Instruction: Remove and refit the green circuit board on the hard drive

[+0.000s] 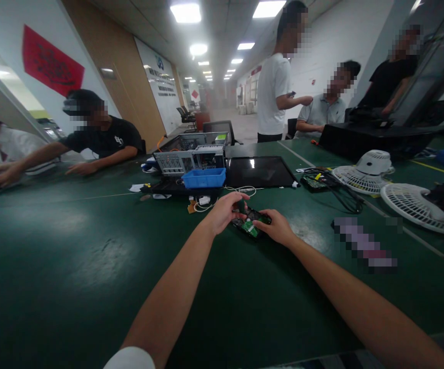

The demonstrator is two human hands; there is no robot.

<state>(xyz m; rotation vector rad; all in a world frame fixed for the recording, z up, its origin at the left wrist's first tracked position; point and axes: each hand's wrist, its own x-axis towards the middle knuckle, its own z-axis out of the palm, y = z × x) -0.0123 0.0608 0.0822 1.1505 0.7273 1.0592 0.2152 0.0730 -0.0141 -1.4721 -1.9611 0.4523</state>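
Note:
A small black device with a green circuit board [249, 227] lies on the green table in front of me. My right hand [278, 225] grips its right end, thumb over the board's edge. Above its left part is my left hand [226, 211], fingers closed round a short dark handle [241, 206] that looks like a screwdriver's. The handle points down at the device; its tip is hidden, so I cannot tell whether it touches.
Beyond my hands stand a blue plastic bin [204, 178], an opened computer case [191, 159] and a flat black screen [260, 171]. White fan parts [418, 207], a cabled circuit board [316, 183] and a blurred phone-like object [364, 243] lie to the right. Several people are around the table.

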